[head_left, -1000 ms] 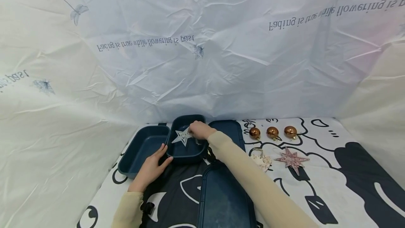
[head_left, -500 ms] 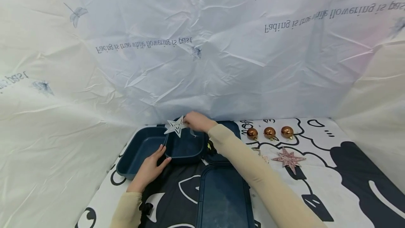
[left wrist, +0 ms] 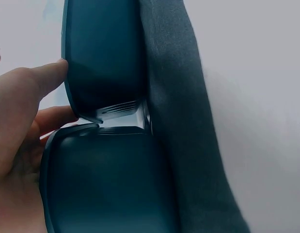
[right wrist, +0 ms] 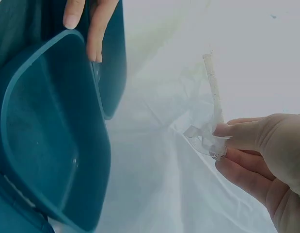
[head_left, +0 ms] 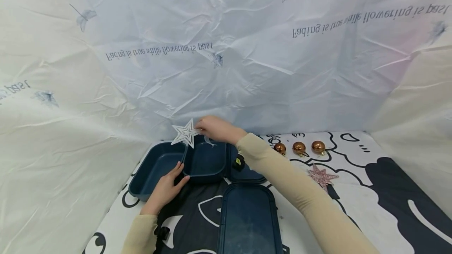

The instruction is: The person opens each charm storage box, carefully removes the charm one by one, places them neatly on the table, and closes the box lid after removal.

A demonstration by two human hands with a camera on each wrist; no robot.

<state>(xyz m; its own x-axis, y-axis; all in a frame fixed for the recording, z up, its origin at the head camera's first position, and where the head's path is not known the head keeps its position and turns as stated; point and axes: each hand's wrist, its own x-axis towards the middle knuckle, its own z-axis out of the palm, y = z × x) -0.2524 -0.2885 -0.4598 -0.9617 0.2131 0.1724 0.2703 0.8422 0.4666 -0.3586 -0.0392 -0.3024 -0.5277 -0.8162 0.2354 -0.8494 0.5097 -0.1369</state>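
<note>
1. Taking 12 o'clock as straight ahead of the wearer, two blue bins stand side by side, the outer bin (head_left: 155, 173) at 9 o'clock from the inner bin (head_left: 206, 164).
2. The left hand (head_left: 166, 191), thumb and fingers apart, touches the inner bin's near corner, around its 8 o'clock, by the gap between the bins.
3. The right hand (head_left: 217, 129) pinches the white star (head_left: 186, 132) by one point, so it is the nearer hand.
4. The star lies at 9 o'clock from it, and near 1 o'clock from the left hand, raised by the bins' far ends. Five-pointed, without a clear long axis, it shows edge-on to the right wrist.
5. A clear ribbon (right wrist: 197, 137) hangs beside the pinch.
</note>
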